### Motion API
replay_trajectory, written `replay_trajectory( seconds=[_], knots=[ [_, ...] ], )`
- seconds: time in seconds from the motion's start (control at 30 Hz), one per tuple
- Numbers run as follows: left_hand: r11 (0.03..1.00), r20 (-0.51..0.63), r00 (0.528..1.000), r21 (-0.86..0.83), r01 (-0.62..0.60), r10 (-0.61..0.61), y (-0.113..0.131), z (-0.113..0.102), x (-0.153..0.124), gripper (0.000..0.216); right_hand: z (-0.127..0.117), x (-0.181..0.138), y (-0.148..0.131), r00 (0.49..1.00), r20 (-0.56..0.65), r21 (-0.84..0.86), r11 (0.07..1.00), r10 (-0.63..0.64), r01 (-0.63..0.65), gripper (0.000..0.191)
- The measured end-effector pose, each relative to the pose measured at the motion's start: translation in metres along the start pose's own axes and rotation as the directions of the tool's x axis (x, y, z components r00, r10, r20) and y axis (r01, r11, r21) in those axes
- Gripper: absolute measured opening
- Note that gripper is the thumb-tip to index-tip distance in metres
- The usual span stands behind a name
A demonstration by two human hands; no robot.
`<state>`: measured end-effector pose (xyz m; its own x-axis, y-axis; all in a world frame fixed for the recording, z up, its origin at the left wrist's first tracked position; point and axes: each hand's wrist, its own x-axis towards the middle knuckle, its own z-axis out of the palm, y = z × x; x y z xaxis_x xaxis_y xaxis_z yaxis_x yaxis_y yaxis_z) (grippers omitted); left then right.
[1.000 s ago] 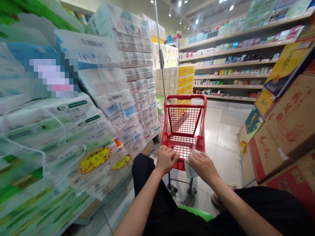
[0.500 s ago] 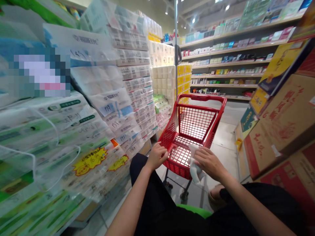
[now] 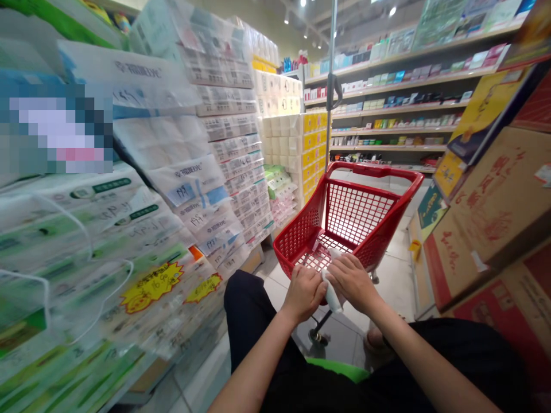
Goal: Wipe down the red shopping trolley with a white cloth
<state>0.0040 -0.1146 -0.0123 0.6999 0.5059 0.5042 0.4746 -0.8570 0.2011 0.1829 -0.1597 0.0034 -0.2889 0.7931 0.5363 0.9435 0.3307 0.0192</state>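
A red plastic shopping cart (image 3: 297, 244) stands before my knees, turned at an angle, with its mesh basket open toward me. My left hand (image 3: 305, 293) has its fingers curled over the basket's near rim. Close beside it, my right hand (image 3: 352, 281) is closed on a white cloth or wipe (image 3: 334, 297) and rests at the same rim. Part of the cloth hangs down between the two hands. My fingers hide the near corner of the rim.
Stacked tissue packs (image 3: 202, 189) rise along my left, with yellow price tags (image 3: 150, 287) and a white cable. Cardboard boxes (image 3: 495, 201) line the right side. A metal pole (image 3: 330, 126) stands behind the cart, and stocked shelves (image 3: 387, 109) are farther back.
The cart has swung round, its handle end shifting to the right. My left hand has moved right onto the near rim; my right hand, still with the cloth, has come closer to it.
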Motion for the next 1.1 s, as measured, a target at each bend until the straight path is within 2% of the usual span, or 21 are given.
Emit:
replay_trajectory(
  seconds=[0.1,0.23,0.33,0.43,0.57,0.7,0.8,0.87,0.97,1.1],
  knots=[
    [0.999,0.032,0.999,-0.038,-0.014,0.015,-0.008,-0.004,0.000,0.027,-0.004,-0.002,0.026,0.999,0.005,-0.007,0.999,-0.033,0.033,0.023],
    [1.000,0.006,1.000,-0.024,0.005,-0.005,-0.014,-0.005,-0.003,0.026,-0.017,-0.003,0.072,0.999,-0.022,-0.085,0.996,0.038,-0.040,0.026],
    [1.000,-0.030,0.999,0.008,0.025,-0.025,-0.018,-0.004,-0.004,0.026,-0.025,-0.002,0.092,0.998,-0.019,-0.145,0.987,0.067,-0.069,0.027],
    [0.999,-0.067,0.997,0.024,0.044,-0.042,-0.022,-0.005,-0.004,0.027,-0.026,0.000,0.086,0.994,-0.032,-0.177,0.978,0.105,-0.109,0.026],
    [0.999,-0.085,0.995,0.016,0.047,-0.046,-0.026,-0.007,-0.003,0.025,-0.014,0.003,0.048,0.984,-0.096,-0.162,0.973,0.150,-0.165,0.023],
    [0.999,-0.076,0.996,-0.002,0.043,-0.043,-0.027,-0.008,-0.002,0.018,-0.001,0.010,-0.002,0.997,-0.050,-0.083,0.995,0.059,-0.064,0.021],
    [0.999,-0.057,0.998,-0.016,0.031,-0.032,-0.028,-0.009,-0.002,0.012,0.003,0.014,-0.025,1.000,-0.018,-0.051,0.999,-0.019,0.018,0.022],
    [1.000,-0.037,0.999,-0.026,0.014,-0.015,-0.029,-0.011,-0.002,0.012,0.003,0.015,-0.025,0.997,-0.003,-0.046,0.996,-0.080,0.080,0.021],
    [1.000,-0.009,1.000,-0.029,-0.004,0.004,-0.030,-0.015,-0.001,0.020,-0.002,0.014,-0.003,0.988,0.023,-0.045,0.987,-0.152,0.153,0.021],
    [1.000,-0.008,1.000,-0.006,0.011,-0.011,-0.033,-0.020,0.000,0.033,-0.015,0.007,0.048,0.997,-0.001,-0.074,0.994,-0.081,0.081,0.022]
  ],
)
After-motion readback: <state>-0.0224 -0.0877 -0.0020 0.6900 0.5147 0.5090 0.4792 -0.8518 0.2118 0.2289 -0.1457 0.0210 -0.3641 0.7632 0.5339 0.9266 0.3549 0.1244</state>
